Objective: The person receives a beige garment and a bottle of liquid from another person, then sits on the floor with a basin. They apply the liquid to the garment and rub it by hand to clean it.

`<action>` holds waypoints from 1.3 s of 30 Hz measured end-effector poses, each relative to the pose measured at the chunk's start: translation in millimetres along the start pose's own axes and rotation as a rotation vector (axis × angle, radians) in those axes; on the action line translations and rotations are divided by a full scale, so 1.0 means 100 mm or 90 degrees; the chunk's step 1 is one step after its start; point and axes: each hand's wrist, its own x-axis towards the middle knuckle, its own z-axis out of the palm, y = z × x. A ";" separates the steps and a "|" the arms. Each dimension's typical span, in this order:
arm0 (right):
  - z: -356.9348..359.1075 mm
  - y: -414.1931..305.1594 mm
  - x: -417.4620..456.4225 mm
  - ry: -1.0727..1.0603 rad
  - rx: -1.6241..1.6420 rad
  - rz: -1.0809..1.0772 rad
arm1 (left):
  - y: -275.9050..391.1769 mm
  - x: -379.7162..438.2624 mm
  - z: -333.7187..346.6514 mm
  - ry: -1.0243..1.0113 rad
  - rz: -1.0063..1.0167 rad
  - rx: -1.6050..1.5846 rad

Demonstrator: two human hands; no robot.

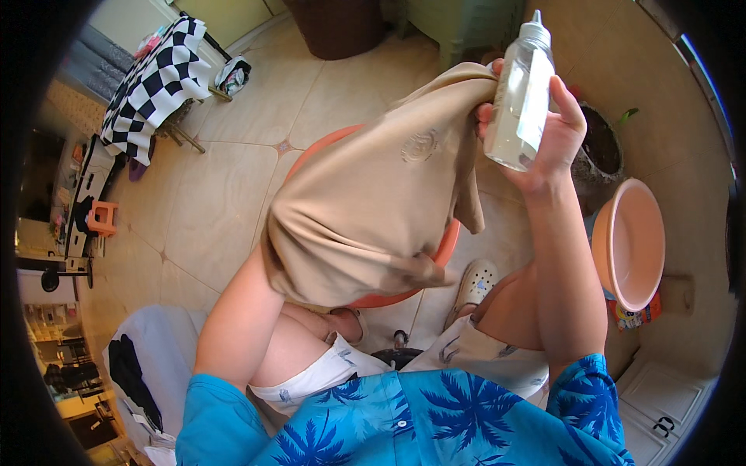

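My right hand (pixel 556 131) is wrapped around a clear plastic squeeze bottle (pixel 513 110) with a pointed nozzle, holding it up at the upper right. Pale liquid and a white label show on the bottle. A tan cloth garment (pixel 361 198) with an embossed round emblem drapes over my left forearm, hiding my left hand. Its upper end reaches the fingertips of my right hand; whether they pinch it I cannot tell. Under the garment, an orange-red basin (pixel 446 244) stands on the floor, mostly covered.
A peach basin (pixel 635 244) leans at the right, by an orange packet (pixel 644 311). Behind my right hand is a plant pot (pixel 603 143). A brown bin (pixel 335 29) stands ahead. A checkered cloth (pixel 157 81) covers furniture at upper left; a grey-covered seat (pixel 169 349) is lower left.
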 end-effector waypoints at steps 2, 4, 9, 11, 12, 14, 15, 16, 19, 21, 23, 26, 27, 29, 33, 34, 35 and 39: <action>0.05 0.03 0.01 0.019 -0.010 0.000 | 0.00 -0.04 0.00 -0.009 0.002 0.017; 0.13 0.07 0.01 0.096 -0.008 -0.008 | 0.00 -0.10 0.01 -0.026 0.002 0.031; 0.03 0.08 0.09 0.172 -0.123 -0.020 | 0.00 -0.25 0.01 -0.041 0.000 0.045; -0.01 0.11 0.13 0.160 -0.114 -0.022 | -0.01 -0.25 0.02 -0.031 0.000 0.039; -0.03 0.12 0.15 0.165 -0.116 -0.025 | 0.00 -0.23 0.02 -0.020 0.002 0.040; -0.05 0.13 0.17 0.175 -0.123 -0.024 | 0.01 -0.17 0.03 -0.001 0.009 0.029; -0.06 0.15 0.18 0.177 -0.126 -0.020 | 0.00 -0.15 0.03 0.011 0.010 0.019; -0.07 0.16 0.19 0.180 -0.129 -0.015 | 0.00 -0.14 0.03 0.018 0.007 0.009; -0.05 0.19 0.20 0.208 -0.128 -0.010 | -0.04 -0.14 0.03 0.041 0.006 -0.038; 0.00 0.22 0.21 0.246 -0.127 -0.036 | -0.10 -0.19 0.03 0.066 0.003 -0.100; 0.03 0.24 0.22 0.268 -0.116 -0.044 | -0.19 -0.32 0.04 0.121 -0.007 -0.205; 0.03 0.22 0.21 0.264 -0.097 -0.028 | -0.30 -0.51 0.08 0.236 0.004 -0.369; 0.03 0.22 0.21 0.251 -0.089 -0.018 | -0.30 -0.56 0.10 0.272 0.009 -0.403; 0.05 0.22 0.19 0.223 -0.060 0.004 | -0.23 -0.60 0.14 0.324 0.029 -0.440; -0.05 0.18 0.12 0.079 -0.083 0.029 | 0.21 -0.42 0.09 0.353 0.093 -0.483; -0.03 0.17 0.11 0.102 -0.086 0.016 | 0.36 -0.33 0.01 0.328 0.114 -0.474; 0.02 0.20 0.10 0.123 -0.083 0.006 | 0.54 -0.26 -0.06 0.307 0.130 -0.460; 0.02 0.22 0.08 0.019 -0.108 0.055 | 0.49 -0.13 -0.03 0.243 0.136 -0.603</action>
